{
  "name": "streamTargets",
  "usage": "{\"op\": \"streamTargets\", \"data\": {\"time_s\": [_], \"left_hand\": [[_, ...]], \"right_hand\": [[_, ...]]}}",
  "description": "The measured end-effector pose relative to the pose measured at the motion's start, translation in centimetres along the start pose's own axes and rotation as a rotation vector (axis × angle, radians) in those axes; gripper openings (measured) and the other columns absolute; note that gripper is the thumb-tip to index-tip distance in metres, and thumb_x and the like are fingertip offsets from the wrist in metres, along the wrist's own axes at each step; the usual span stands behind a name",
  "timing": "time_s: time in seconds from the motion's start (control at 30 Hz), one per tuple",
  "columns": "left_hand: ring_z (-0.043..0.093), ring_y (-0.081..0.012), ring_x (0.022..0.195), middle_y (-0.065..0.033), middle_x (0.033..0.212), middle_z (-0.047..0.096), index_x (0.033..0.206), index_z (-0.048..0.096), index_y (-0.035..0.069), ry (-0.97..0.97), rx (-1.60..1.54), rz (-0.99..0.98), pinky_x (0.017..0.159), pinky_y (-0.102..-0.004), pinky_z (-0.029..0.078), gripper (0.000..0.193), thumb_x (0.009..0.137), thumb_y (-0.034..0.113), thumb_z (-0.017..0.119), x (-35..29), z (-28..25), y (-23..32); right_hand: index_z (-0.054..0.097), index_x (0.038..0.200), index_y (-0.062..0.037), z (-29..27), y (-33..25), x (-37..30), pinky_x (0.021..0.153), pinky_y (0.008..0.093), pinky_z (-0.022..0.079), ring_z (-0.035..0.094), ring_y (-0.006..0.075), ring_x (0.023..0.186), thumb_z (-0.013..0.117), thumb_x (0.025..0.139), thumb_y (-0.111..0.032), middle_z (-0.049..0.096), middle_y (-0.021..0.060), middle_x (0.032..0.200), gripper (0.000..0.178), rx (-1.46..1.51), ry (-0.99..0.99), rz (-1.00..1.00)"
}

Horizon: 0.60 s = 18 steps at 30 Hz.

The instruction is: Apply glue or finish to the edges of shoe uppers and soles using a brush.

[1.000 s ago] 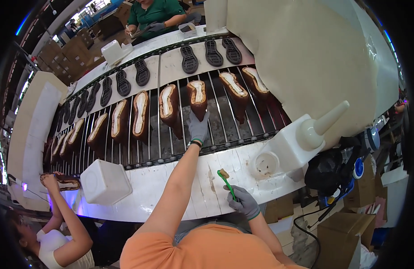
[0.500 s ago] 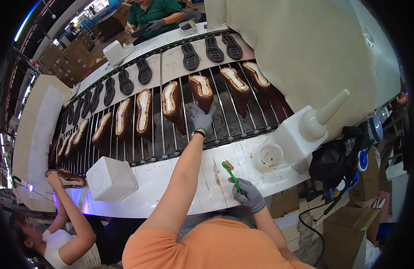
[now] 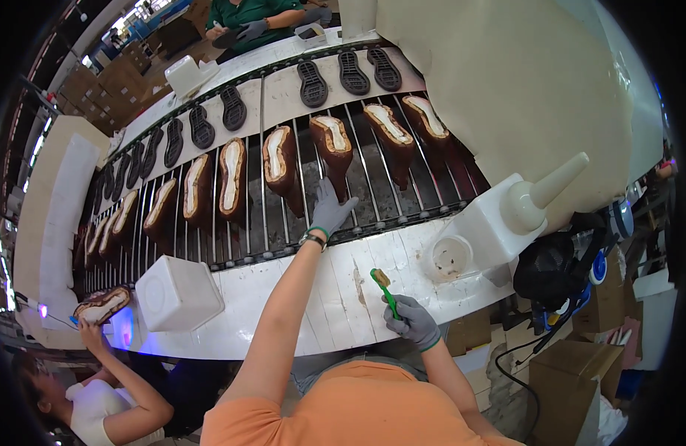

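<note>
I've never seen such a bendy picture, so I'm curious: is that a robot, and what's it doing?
No robot, just a person wearing grey gloves. A wide camera on their head looks down, which makes straight edges bend. Brown shoe uppers sit bottoms-up on a rack of metal bars, with black soles in a row behind. The right hand holds a green brush above the white table. The left hand is open, close to one upper; I can't tell whether they touch.
</note>
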<state>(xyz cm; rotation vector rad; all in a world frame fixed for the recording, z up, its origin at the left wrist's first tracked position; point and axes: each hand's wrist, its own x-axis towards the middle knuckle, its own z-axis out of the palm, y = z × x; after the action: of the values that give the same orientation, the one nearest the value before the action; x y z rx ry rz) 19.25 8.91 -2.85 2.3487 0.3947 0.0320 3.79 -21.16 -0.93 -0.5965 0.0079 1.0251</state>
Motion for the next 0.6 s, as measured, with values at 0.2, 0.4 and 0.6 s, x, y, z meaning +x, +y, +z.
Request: {"op": "streamTargets", "data": {"time_s": [0.2,0.4,0.6], "left_hand": [[0.031,-0.0396,0.139,-0.022,0.148,0.038,0.146,0.033,0.002,0.104,-0.039,0.168,0.112,-0.0425,0.032,0.075,0.09,0.045,0.06,-7.3,-0.6,-0.7],[0.051,-0.032,0.127,-0.0177,0.132,0.057,0.129,0.055,0.001,0.481,-0.389,0.172,0.106,-0.0389,0.04,0.043,0.088,0.009,0.065,-18.3,-5.6,-1.2],[0.06,-0.0336,0.113,-0.0166,0.118,0.065,0.121,0.06,-0.001,0.687,-0.138,-0.157,0.1,-0.0411,0.045,0.035,0.087,0.001,0.06,-32.8,-9.4,-7.3]], "right_hand": [[0.071,0.098,0.0023,6.5,-9.1,4.7,0.059,0.0212,0.04,0.052,0.0059,0.064,0.063,0.087,-0.019,0.061,-0.0004,0.071,0.025,-0.86,0.209,-0.09],[0.065,0.119,-0.0018,12.8,-23.2,15.2,0.066,0.0205,0.046,0.057,0.0047,0.078,0.063,0.086,-0.007,0.068,0.001,0.098,0.035,-1.405,0.135,-0.294],[0.074,0.107,-0.0041,11.2,-29.3,25.8,0.059,0.0198,0.043,0.053,0.0026,0.066,0.071,0.084,-0.012,0.066,-0.0032,0.079,0.025,-1.623,0.123,-0.037]]}}
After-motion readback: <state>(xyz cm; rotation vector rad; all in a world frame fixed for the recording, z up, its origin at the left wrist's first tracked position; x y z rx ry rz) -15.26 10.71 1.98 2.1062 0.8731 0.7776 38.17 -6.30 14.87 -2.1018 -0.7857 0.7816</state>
